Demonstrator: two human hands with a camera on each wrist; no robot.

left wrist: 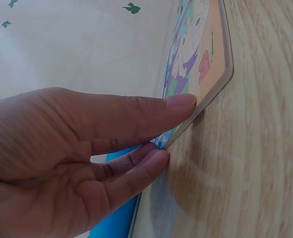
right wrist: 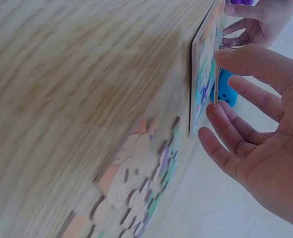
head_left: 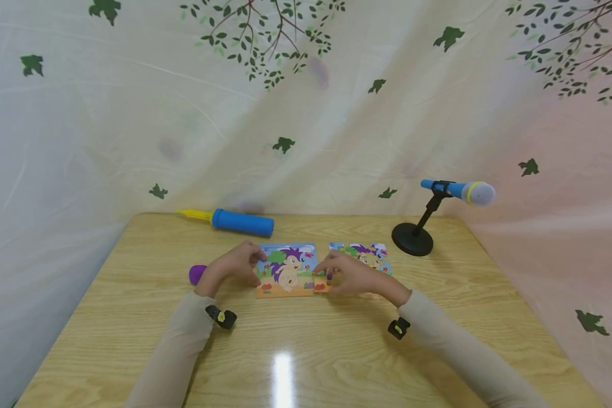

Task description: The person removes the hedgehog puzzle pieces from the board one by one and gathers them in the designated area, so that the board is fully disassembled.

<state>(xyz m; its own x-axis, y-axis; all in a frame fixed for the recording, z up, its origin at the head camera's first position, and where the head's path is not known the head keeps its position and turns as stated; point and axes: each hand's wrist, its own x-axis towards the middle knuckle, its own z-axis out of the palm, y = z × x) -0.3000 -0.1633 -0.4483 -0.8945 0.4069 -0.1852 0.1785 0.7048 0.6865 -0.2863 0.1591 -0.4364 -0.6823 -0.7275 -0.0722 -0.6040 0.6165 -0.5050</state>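
A picture board (head_left: 290, 269) with a purple-haired cartoon hedgehog lies flat on the table. At its left edge is my left hand (head_left: 238, 263), the thumb resting on the rim and the other fingertips right at the edge in the left wrist view. My right hand (head_left: 354, 274) pinches a thin puzzle piece (right wrist: 217, 89) edgewise between thumb and fingers, over the board's right side; red and orange print shows on it in the head view. To the right lies a jigsaw puzzle (right wrist: 136, 173) with a similar picture and gaps between pieces, partly hidden by my right hand in the head view.
Behind the board lies a blue hand pump (head_left: 242, 222) with a yellow nozzle. A blue toy microphone (head_left: 459, 191) sits on a black stand (head_left: 412, 239) at the back right. A purple rounded object (head_left: 196, 274) is beside my left wrist. A leaf-printed cloth (head_left: 336, 147) hangs behind the table.
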